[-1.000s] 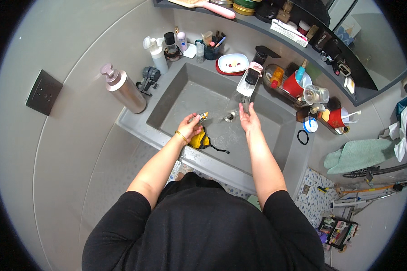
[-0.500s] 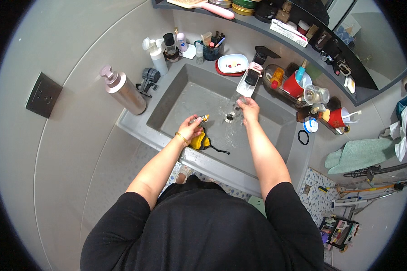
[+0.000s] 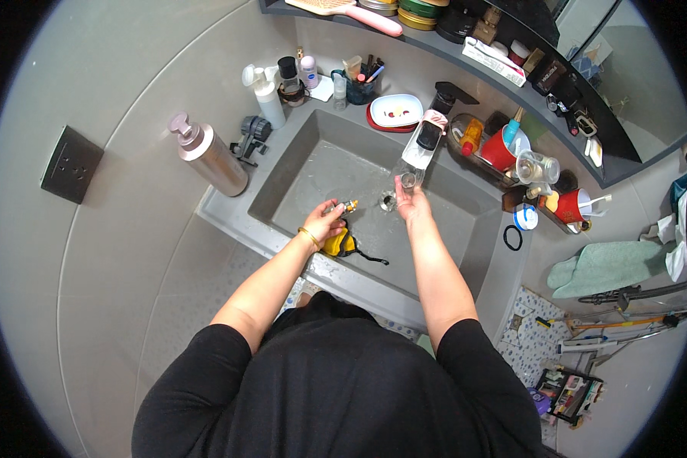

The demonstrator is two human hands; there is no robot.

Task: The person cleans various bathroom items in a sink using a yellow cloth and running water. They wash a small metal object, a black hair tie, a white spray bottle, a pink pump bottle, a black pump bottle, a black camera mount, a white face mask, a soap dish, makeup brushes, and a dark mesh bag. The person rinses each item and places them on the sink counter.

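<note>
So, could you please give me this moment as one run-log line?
left hand: holds small yellow-tipped object | right hand: at clear bottle, grip unclear | both over grey sink | yellow-black item in basin

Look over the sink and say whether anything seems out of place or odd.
One thing stands out: a yellow and black item with a trailing black strap lies inside the grey sink, beside the left hand. The right hand holds a small clear bottle over the drain.
</note>
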